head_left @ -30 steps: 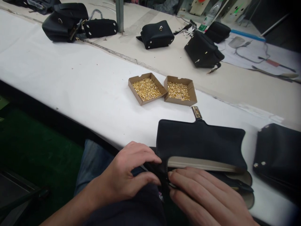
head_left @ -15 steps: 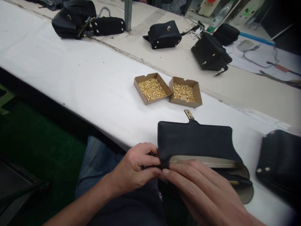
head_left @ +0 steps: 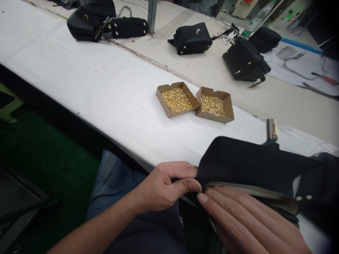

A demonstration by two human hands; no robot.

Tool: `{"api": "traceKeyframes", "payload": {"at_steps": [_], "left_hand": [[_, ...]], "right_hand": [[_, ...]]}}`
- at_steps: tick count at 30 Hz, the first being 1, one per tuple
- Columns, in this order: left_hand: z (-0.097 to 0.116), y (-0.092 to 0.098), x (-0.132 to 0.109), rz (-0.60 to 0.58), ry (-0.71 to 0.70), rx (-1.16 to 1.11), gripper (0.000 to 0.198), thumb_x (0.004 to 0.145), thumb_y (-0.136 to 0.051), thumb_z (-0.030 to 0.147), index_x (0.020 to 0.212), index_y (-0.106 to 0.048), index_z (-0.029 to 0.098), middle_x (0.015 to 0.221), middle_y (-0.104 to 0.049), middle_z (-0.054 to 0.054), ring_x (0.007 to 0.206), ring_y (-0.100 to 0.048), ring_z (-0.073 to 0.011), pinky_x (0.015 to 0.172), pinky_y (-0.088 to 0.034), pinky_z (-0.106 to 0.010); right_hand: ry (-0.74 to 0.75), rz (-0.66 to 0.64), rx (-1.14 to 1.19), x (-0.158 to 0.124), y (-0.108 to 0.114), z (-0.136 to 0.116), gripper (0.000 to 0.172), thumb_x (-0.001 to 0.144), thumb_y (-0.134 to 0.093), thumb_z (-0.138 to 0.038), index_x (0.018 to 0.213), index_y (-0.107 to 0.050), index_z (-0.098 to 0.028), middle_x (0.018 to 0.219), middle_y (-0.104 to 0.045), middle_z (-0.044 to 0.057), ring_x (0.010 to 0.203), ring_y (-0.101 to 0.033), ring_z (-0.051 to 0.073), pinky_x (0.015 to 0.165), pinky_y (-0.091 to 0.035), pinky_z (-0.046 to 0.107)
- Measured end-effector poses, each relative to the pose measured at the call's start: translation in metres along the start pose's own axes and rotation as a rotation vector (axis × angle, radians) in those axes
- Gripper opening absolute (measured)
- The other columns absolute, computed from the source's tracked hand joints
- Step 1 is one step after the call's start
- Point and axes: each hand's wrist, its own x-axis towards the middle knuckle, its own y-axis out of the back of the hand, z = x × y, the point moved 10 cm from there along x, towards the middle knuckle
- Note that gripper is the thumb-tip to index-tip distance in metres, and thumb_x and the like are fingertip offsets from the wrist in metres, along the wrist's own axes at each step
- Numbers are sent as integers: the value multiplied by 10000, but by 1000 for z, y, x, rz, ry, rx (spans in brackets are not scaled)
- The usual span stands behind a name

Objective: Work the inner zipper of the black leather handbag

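Note:
A black bag (head_left: 246, 165) with its flap raised lies at the table's front edge, its pale lining showing. A gold metal clasp (head_left: 272, 129) stands up from the flap. My left hand (head_left: 172, 185) pinches the bag's left corner between thumb and fingers. Against the bag's near side lies my right hand (head_left: 246, 222), fingers together around its front edge, the thumb hidden. The fingertips of both hands almost meet at that corner. Beyond them, two cardboard trays hold small gold pieces, the left tray (head_left: 164, 103) touching the right tray (head_left: 229, 109).
Several black bags stand across the table, one (head_left: 194, 38) at the back centre and another (head_left: 245, 60) to its right. A dark bag (head_left: 321, 183) sits close on the right. A metal post (head_left: 152, 16) rises at the back, and a bottle (head_left: 258, 19) stands behind.
Both hands have shifted right in view with the bag. Its flap has tilted and swung right, now overlapping the dark bag there. The trays appear slightly further right as the view moved.

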Motion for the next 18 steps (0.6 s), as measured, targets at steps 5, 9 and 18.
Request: {"api": "traceKeyframes", "payload": {"at_steps": [5,9,18], "left_hand": [[-13,0,-1,66,94,-26,520,1141,-774,586,850,-708,161,908,-651,-43,901,-606,-184,850,-485,-326],[-16,-1,-4,103,92,17,540,1184,-703,569,834,-689,157,888,-633,-39,887,-591,-176,829,-463,-319],[-13,3,-12,193,131,115,502,1240,-603,473,870,-711,152,968,-670,-61,944,-629,-184,878,-499,-311]], "right_hand": [[-55,17,23,-2,0,8,478,1152,-503,7,1558,-742,-72,1566,-776,148,1488,-740,262,1401,-501,388],[-122,65,20,3,-1,14,486,1095,-636,1,1553,-754,-113,1476,-828,151,1323,-839,305,1224,-685,420],[-45,97,-10,12,-6,12,452,1107,-634,26,1546,-723,-34,1389,-841,171,1338,-783,271,1248,-607,395]]}}
